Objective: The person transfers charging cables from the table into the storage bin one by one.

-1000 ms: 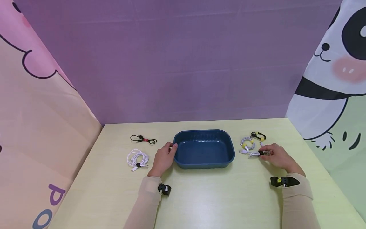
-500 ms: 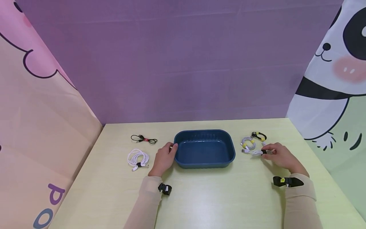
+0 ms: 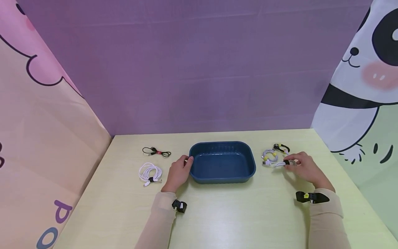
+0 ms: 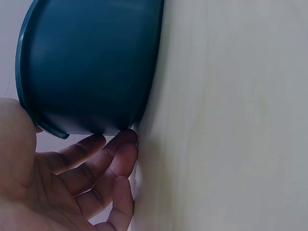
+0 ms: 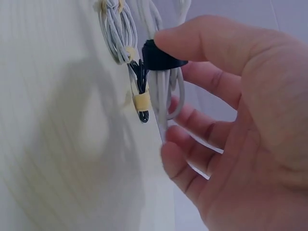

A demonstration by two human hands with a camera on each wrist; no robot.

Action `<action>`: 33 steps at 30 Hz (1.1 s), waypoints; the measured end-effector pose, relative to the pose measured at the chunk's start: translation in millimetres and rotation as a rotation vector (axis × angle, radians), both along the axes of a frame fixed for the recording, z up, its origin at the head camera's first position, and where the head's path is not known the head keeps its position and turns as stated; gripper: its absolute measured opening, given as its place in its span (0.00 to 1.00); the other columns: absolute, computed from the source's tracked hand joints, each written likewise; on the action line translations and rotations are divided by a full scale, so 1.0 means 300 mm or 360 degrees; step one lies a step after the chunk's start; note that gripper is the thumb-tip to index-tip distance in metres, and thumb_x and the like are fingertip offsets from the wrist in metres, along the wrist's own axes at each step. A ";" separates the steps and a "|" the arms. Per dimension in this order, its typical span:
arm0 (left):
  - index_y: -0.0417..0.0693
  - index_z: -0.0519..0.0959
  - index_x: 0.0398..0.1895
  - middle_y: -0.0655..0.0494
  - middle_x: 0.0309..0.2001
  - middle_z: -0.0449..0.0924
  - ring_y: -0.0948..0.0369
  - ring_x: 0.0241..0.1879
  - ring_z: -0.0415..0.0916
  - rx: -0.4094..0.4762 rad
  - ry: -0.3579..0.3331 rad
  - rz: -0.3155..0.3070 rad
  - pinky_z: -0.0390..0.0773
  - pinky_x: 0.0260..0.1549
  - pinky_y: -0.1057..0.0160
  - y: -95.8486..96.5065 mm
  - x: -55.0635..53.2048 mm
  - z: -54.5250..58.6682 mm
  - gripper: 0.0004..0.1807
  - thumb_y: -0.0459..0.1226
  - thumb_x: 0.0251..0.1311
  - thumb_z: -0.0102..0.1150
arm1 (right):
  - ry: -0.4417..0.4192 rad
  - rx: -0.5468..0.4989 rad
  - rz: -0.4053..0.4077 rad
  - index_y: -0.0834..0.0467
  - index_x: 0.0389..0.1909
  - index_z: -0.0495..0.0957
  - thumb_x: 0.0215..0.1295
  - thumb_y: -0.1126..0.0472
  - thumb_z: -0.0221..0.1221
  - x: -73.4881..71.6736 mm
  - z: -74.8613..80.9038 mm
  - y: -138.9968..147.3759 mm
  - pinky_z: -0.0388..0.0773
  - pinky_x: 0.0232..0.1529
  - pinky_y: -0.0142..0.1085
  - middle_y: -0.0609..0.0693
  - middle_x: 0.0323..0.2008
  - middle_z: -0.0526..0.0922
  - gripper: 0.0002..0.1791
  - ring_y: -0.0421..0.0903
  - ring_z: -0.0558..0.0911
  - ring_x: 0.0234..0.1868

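Observation:
Thumb over the rim and fingers against its outer wall, my left hand [image 3: 178, 174] grips the left end of a blue plastic tray [image 3: 222, 166]. The left wrist view shows the fingertips under that wall, down near the tabletop. To the right of the tray, my right hand [image 3: 306, 169] pinches a coiled white USB cable [image 3: 279, 164] between thumb and index finger. They meet at its black strap [image 5: 161, 57]; the other fingers curve loosely behind it. Just beyond lie a white cable [image 3: 269, 156] with yellow ties and a black cable [image 3: 281, 148] with yellow ties.
Left of the tray, a black cable [image 3: 156, 151] with a red tie lies behind a larger coiled white cable [image 3: 150, 173] with a black strap. A purple backdrop [image 3: 211, 69] rises at the table's far edge, with printed cloth on both sides.
My right hand has shifted slightly right and then a little upward, carrying the strapped white cable with it. The left hand and the tray hold their place.

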State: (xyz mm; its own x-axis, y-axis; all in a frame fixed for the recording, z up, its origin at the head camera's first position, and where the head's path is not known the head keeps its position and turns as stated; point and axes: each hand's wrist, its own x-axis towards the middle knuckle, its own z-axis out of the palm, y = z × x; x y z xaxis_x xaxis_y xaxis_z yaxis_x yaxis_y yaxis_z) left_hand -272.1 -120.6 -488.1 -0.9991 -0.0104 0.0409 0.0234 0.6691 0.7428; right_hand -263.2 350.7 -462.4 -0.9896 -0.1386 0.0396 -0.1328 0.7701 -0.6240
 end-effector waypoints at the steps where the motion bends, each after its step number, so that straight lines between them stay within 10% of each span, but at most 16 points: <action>1: 0.44 0.79 0.57 0.48 0.39 0.83 0.53 0.38 0.77 0.0002 -0.0004 0.0001 0.75 0.40 0.55 0.000 0.001 0.002 0.24 0.52 0.78 0.44 | 0.0012 -0.0008 -0.0008 0.64 0.55 0.82 0.66 0.59 0.65 0.000 0.000 -0.001 0.65 0.38 0.40 0.65 0.48 0.72 0.19 0.53 0.68 0.42; 33: 0.45 0.80 0.55 0.50 0.37 0.83 0.54 0.36 0.78 0.0005 0.0062 -0.0003 0.75 0.38 0.56 -0.001 0.002 0.000 0.23 0.52 0.78 0.45 | 0.0085 -0.0008 -0.0008 0.68 0.58 0.79 0.68 0.67 0.63 -0.004 0.008 -0.038 0.75 0.42 0.38 0.64 0.48 0.71 0.19 0.59 0.80 0.46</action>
State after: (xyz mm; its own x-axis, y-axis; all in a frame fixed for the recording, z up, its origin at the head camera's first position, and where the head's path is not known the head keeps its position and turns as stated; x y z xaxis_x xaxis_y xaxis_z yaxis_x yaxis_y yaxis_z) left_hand -271.5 -120.8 -488.1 -0.9968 -0.0086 0.0795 0.0535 0.6668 0.7433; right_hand -264.4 339.2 -460.0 -0.9867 -0.1333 0.0932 -0.1623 0.7678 -0.6197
